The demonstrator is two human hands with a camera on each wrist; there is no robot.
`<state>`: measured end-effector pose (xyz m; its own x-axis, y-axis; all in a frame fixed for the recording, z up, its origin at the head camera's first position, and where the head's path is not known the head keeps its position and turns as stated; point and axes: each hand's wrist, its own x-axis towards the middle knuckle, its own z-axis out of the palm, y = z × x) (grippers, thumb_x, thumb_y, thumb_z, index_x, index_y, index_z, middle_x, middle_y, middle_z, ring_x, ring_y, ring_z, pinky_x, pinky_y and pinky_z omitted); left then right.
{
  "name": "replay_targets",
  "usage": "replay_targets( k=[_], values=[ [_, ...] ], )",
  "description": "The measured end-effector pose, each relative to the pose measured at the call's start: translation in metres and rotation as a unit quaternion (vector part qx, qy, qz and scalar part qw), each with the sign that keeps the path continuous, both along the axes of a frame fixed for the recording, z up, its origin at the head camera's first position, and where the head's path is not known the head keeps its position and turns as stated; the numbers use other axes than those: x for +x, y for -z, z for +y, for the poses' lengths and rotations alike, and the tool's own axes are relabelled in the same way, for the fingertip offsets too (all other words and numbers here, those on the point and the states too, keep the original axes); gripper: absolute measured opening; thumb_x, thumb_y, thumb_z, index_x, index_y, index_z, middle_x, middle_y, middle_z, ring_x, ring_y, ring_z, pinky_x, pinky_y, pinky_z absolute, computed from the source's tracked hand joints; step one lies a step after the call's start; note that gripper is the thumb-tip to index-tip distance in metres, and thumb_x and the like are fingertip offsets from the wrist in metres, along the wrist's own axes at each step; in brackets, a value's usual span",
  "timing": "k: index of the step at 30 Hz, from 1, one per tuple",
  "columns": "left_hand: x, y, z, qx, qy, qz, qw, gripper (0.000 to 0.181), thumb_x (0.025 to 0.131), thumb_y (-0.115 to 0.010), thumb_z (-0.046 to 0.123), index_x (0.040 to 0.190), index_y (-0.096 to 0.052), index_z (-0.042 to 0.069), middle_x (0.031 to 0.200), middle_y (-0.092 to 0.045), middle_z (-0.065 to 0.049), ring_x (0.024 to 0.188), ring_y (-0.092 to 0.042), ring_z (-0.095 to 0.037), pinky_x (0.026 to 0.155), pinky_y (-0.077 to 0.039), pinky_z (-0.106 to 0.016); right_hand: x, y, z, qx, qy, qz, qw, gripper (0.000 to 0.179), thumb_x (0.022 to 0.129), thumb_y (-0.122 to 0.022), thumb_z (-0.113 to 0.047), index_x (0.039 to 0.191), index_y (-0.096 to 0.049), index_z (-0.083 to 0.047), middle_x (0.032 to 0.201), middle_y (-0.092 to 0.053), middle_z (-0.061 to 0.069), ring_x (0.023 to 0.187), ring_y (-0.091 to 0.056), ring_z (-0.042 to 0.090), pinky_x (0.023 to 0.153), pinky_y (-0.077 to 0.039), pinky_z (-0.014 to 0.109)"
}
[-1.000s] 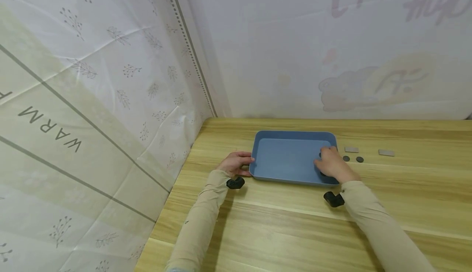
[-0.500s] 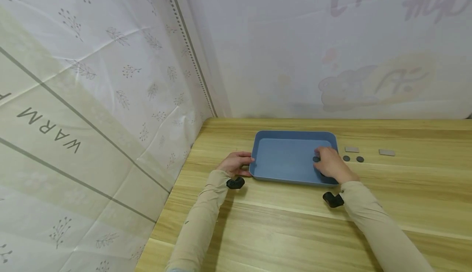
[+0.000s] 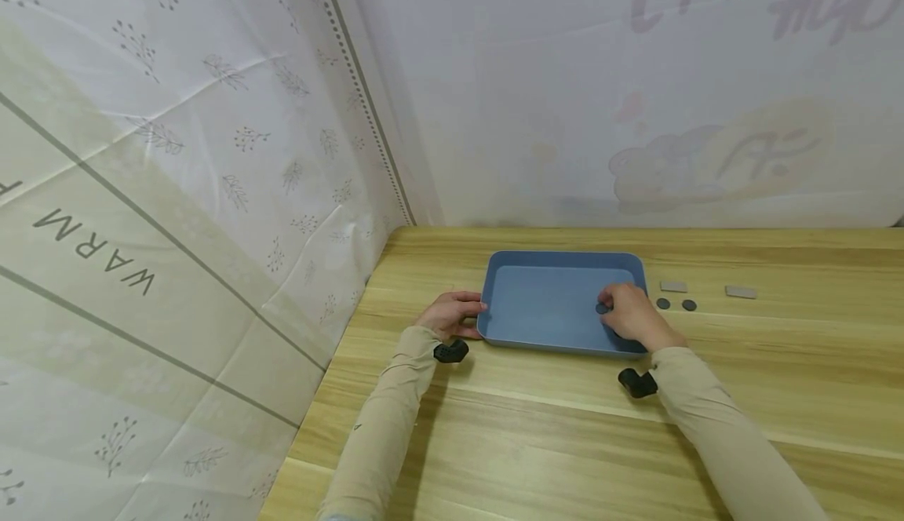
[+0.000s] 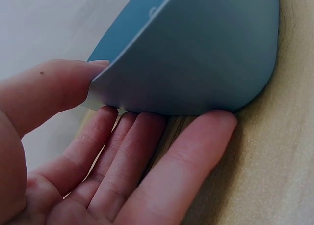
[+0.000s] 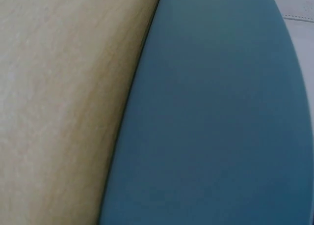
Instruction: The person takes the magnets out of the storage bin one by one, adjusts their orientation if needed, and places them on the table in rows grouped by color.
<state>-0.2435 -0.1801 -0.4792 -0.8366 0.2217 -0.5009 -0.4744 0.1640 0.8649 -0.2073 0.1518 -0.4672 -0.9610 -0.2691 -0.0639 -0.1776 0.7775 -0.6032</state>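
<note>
A blue rectangular tray (image 3: 544, 309) lies on the wooden table. At its left end my left hand (image 3: 446, 314) holds it, the thumb (image 4: 59, 85) hooked over the rim and the other fingertips against the bottom edge of the outer wall (image 4: 196, 53). My right hand (image 3: 632, 315) reaches over the tray's right side. Its fingers pinch a dark round disc (image 3: 602, 309) inside the tray, partly hidden by the hand. The right wrist view shows only the tray's outer wall (image 5: 211, 117) and table, with no part of the hand.
Right of the tray lie two dark round discs (image 3: 663, 304) and, behind them, a thin grey rectangular piece (image 3: 673, 286). Another such grey piece (image 3: 740, 292) lies further right. A printed cloth (image 3: 233, 152) hangs along the left and back of the table.
My right hand has shifted slightly to the left inside the tray, and the dark disc at its fingertips has moved left and a little toward me. The left hand and tray stay put.
</note>
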Motion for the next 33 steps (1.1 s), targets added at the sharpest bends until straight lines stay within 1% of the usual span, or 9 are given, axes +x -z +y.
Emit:
replay_targets(
  k=[4,7,18,25,29,33],
  values=[
    [0.0004,-0.0009,0.0005,0.004,-0.002,-0.002,1.0,0.049,0.091,-0.065,0.007,0.137,-0.05,0.001,0.128,-0.059,-0.017,0.091,-0.066,-0.016,0.071,-0.061,-0.04,-0.0001,0.0005,-0.0001,0.002,0.0,-0.004,1.0,0.025,0.084,-0.065,-0.002,0.107,-0.065,0.01,0.1,-0.065,0.025,0.096,-0.059,0.041,0.083,-0.051,0.052],
    [0.0007,-0.0013,0.0003,0.006,0.0,0.0,1.0,0.049,0.09,-0.064,0.007,0.137,-0.051,0.0,0.125,-0.06,-0.016,0.088,-0.066,-0.015,0.071,-0.061,-0.041,-0.0005,0.0011,-0.0004,0.002,0.001,-0.002,1.0,0.023,0.084,-0.065,-0.002,0.105,-0.065,0.009,0.097,-0.065,0.024,0.094,-0.06,0.04,0.081,-0.051,0.051],
    [-0.0002,-0.0004,-0.0003,0.005,0.007,0.001,1.0,0.049,0.09,-0.064,0.008,0.137,-0.051,0.001,0.123,-0.061,-0.015,0.092,-0.066,-0.016,0.072,-0.061,-0.04,-0.0002,0.0028,-0.0008,0.0,0.007,0.01,0.9999,0.021,0.082,-0.067,-0.001,0.101,-0.068,0.008,0.093,-0.067,0.022,0.091,-0.06,0.038,0.081,-0.051,0.051],
    [-0.0006,-0.0004,0.0004,0.004,0.002,0.0,1.0,0.049,0.09,-0.064,0.007,0.137,-0.05,0.001,0.124,-0.06,-0.016,0.093,-0.065,-0.018,0.071,-0.061,-0.04,0.0,0.0047,-0.0022,0.0,0.013,0.027,0.9995,0.016,0.08,-0.069,-0.001,0.094,-0.07,0.008,0.089,-0.068,0.02,0.088,-0.062,0.038,0.079,-0.051,0.051],
    [0.0,-0.0006,0.001,0.004,-0.003,-0.002,1.0,0.05,0.09,-0.064,0.006,0.138,-0.049,0.001,0.124,-0.06,-0.016,0.092,-0.065,-0.017,0.071,-0.061,-0.041,0.0002,0.0046,-0.0019,-0.003,0.018,0.028,0.9994,0.015,0.081,-0.069,-0.002,0.092,-0.07,0.007,0.089,-0.069,0.02,0.088,-0.062,0.039,0.079,-0.051,0.051],
    [0.0008,-0.0005,0.002,0.004,-0.008,0.0,1.0,0.049,0.09,-0.064,0.005,0.137,-0.05,0.0,0.117,-0.063,-0.013,0.088,-0.066,-0.017,0.07,-0.061,-0.041,-0.0001,0.0039,-0.0017,0.0,0.021,0.022,0.9995,0.014,0.082,-0.068,-0.002,0.092,-0.071,0.006,0.09,-0.069,0.02,0.09,-0.061,0.04,0.079,-0.051,0.051]
  ],
)
